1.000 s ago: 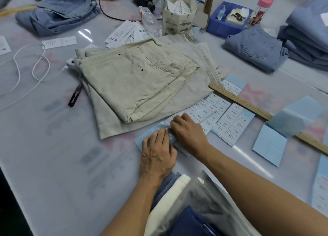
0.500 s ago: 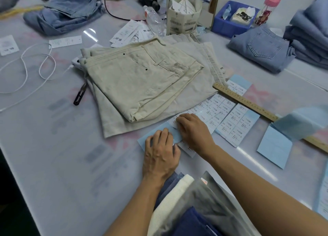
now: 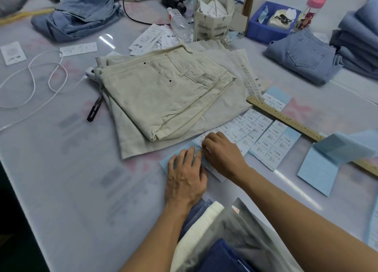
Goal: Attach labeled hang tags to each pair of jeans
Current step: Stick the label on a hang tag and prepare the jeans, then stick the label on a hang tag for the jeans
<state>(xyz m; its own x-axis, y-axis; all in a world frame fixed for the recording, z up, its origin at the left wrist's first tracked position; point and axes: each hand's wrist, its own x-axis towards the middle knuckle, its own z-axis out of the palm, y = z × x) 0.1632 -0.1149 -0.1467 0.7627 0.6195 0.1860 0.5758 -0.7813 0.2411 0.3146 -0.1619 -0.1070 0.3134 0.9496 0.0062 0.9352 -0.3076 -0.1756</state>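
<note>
Little has changed over the last second. Both hands stay low centre of the frame, working the same label sheet (image 3: 206, 165). The left hand (image 3: 185, 177) still lies flat on the sheet's blue backing, fingers straight and slightly spread, pressing it to the desk (image 3: 71, 179). The right hand (image 3: 222, 155) has crept a touch toward the sheet's upper edge; its fingers are curled with tips together at that edge, seemingly pinching a sticker corner, though the pinch itself is hidden behind the knuckles. The view has shifted slightly, nothing else on the desk moved.

Judgement: still peeling a size sticker off, the labelling step before any tag goes on a garment. No tag is attached yet, so the task is early.

Where things are:
- beige jeans (image 3: 163, 95), folded, centre of frame, just above the hands, overlapping the upper edge of the sticker sheets.
- more printed stickers (image 3: 268, 140) fanned right of the hands, under the ruler (image 3: 286, 118).
- hang tags (image 3: 151, 39) in a loose pile upper centre; one single tag (image 3: 78, 49) upper left.
- blue jeans (image 3: 302, 57) folded upper right, another pair (image 3: 79, 14) upper left.
- loose blue backing (image 3: 319, 173) at right edge.

Next likely needs a clean lift of the sticker without tearing, then carrying it to a hang tag.
</note>
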